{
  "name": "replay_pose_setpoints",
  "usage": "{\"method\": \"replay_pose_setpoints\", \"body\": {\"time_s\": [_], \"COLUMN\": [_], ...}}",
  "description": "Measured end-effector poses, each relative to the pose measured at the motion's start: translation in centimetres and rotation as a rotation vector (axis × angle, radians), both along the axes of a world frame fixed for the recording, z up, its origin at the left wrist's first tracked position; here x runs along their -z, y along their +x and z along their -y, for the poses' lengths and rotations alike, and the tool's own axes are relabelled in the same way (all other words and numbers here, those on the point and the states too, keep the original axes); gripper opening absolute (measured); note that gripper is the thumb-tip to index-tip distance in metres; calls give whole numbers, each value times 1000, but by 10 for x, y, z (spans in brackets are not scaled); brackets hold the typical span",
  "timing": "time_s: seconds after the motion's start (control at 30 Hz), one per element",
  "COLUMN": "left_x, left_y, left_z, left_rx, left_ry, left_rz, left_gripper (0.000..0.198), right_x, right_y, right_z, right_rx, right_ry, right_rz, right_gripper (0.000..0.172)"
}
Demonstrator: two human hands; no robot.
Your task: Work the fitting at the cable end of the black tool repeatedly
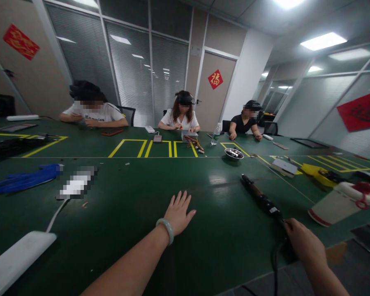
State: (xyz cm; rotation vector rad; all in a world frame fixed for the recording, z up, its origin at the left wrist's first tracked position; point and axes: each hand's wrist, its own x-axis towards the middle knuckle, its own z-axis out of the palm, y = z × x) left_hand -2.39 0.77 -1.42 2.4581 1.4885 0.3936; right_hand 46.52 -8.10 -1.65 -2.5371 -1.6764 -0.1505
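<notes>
My left hand [179,214] is open, its fingers spread, palm down on the green table [135,218]; a pale bangle [165,230] circles its wrist. A long black electric screwdriver [259,198] lies slanting across the table on the right, its narrow tip pointing away from me. At its rear end my right hand [305,243] is closed, thumb and fingers pinching it where the cord begins. The dark cord [275,263] loops down below that hand, past the table edge. Beneath the right palm, details are hidden.
A white tumbler [336,205] with a red lid stands right. Farther off are a metal bowl [234,154], a water bottle [216,135] and a silver box [283,167]. Left lie a blue glove [27,179] and a white power strip [21,259]. Several people sit opposite.
</notes>
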Motion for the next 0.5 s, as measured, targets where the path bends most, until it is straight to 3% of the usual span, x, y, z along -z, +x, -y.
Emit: {"method": "replay_pose_setpoints", "body": {"time_s": [0.1, 0.2, 0.27, 0.33, 0.5], "left_x": [3, 3, 2, 2, 10], "left_y": [-2, -2, -2, -1, 3], "left_z": [1, 1, 1, 1, 1], "left_rx": [12, -4, -10, -8, -17], "left_ry": [12, 9, -3, -11, 78], "left_rz": [2, 6, 3, 1, -39], "left_gripper": [62, 61, 62, 62, 57], "right_x": [-2, -9, -19, -34, -60], "right_y": [-2, -35, -81, -142, -302], "right_z": [-10, -27, -44, -63, -89], "right_rx": [39, 22, -70, -259, -880], "right_ry": [-67, -9, 83, 125, 150], "right_rz": [-39, 49, 88, -1, -330], "right_gripper": [35, 41, 61, 70, 60]}}
